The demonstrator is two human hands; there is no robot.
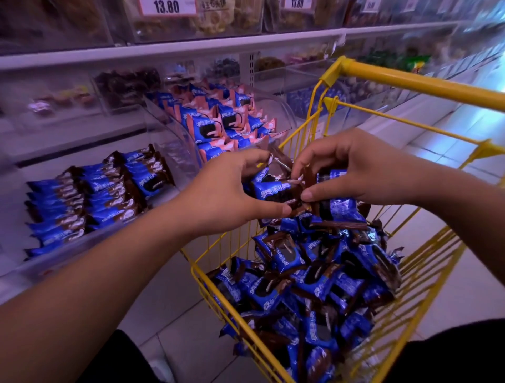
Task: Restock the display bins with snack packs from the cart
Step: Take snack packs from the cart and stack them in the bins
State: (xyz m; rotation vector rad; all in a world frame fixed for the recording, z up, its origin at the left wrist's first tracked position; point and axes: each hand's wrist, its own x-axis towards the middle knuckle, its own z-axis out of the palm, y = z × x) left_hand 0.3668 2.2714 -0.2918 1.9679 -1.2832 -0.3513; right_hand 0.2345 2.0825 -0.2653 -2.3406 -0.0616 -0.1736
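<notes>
Several snack packs [276,191] bunched between my left hand [232,191] and right hand [355,169], fingers curled, pinching wrappers above cart [410,79]. I judge them light, crinkly, slippery, crushable; grip sealed ends. Bin [169,136] lies left.

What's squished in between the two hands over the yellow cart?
Blue-and-brown snack packs, gripped between the left hand and right hand above the cart, seen in the head view.

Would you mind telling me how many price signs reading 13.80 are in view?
2: one price sign at upper left, another right of it, both cut off by the top edge.
</notes>
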